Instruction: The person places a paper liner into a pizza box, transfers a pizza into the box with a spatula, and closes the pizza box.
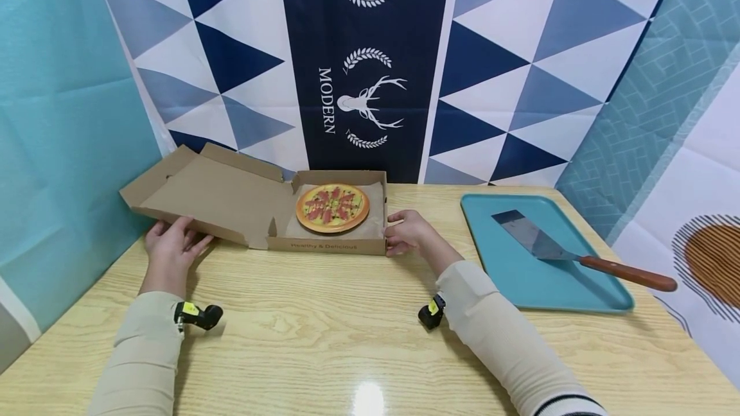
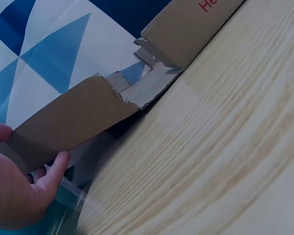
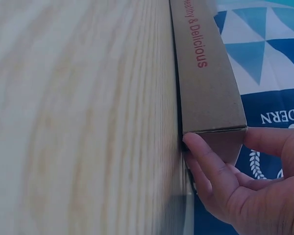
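A cardboard pizza box (image 1: 324,246) lies unfolded on the table, with a round pizza (image 1: 332,207) on paper inside its right half. The box's lid (image 1: 214,188) is folded out to the left and tilts up off the table at its far left. My left hand (image 1: 170,246) grips the lid's front edge flap, thumb and fingers on either side of it in the left wrist view. At the box's right end, my right hand (image 1: 407,233) holds the front corner. In the right wrist view its fingers (image 3: 208,161) span the side wall from bottom edge to rim.
On the right stands a blue tray (image 1: 520,287), where a spatula (image 1: 543,242) lies with its wooden handle reaching past the tray's edge. Patterned cloth (image 1: 364,82) hangs behind the wooden table (image 1: 300,339). A light blue cloth (image 1: 63,114) borders the left side.
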The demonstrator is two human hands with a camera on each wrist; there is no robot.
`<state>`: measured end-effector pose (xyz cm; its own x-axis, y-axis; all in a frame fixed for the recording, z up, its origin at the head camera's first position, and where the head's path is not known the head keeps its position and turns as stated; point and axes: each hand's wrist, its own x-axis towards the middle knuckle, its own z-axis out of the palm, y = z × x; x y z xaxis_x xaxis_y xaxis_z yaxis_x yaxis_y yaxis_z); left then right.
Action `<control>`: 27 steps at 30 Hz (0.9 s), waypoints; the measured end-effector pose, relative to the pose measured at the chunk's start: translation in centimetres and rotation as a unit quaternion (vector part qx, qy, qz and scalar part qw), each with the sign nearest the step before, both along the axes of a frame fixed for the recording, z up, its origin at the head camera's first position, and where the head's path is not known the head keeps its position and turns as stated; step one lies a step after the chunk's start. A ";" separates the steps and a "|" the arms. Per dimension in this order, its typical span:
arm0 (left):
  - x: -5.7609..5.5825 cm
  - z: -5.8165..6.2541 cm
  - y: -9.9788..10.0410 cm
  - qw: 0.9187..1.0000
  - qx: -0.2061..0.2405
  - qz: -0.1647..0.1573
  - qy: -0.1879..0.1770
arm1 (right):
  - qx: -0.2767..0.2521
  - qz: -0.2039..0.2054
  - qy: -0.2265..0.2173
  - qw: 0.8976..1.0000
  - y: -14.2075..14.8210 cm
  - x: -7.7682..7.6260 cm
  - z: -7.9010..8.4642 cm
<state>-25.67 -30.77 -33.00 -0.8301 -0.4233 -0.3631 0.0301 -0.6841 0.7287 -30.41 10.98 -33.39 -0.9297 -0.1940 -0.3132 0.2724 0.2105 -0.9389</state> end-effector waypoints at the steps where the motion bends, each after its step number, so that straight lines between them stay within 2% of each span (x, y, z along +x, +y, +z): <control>1: 0.0 -0.1 0.0 1.000 -0.008 0.001 0.001 | -0.002 -0.001 -0.001 1.000 0.0 0.1 0.0; 8: -0.9 -1.4 -1.0 0.995 -0.096 0.000 0.014 | -0.006 0.007 0.006 1.000 -0.1 0.5 -0.1; 13: -0.4 -0.3 -0.3 0.992 -0.126 0.002 0.033 | -0.010 0.008 0.006 1.000 -0.2 1.0 -0.1; 15: -0.5 -0.3 -0.2 0.989 -0.142 0.004 0.044 | -0.012 0.008 0.006 1.000 -0.2 1.1 -0.1; 17: -1.2 -1.1 -0.9 0.985 -0.164 -0.002 0.059 | -0.014 0.013 0.006 1.000 -0.2 1.2 -0.1; 21: -3.4 -4.1 -3.2 0.974 -0.203 -0.012 0.101 | -0.018 0.018 -0.003 1.000 -0.2 1.3 -0.2; 23: -4.2 -5.0 -3.9 0.969 -0.213 -0.015 0.120 | -0.022 0.019 -0.007 1.000 -0.2 1.4 -0.2; 25: -4.6 -5.1 -4.1 0.965 -0.228 -0.018 0.125 | -0.025 0.019 -0.009 0.999 -0.1 1.5 -0.3; 27: -4.2 -4.2 -3.5 0.962 -0.248 -0.022 0.113 | -0.024 0.024 -0.007 0.999 -0.1 1.6 -0.3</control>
<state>-29.87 -34.30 -37.20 -0.8848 -0.4611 0.0665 0.2052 -0.2575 0.9442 -28.84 10.86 -33.67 -0.9145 -0.2523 -0.3163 0.2771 0.1790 -0.9440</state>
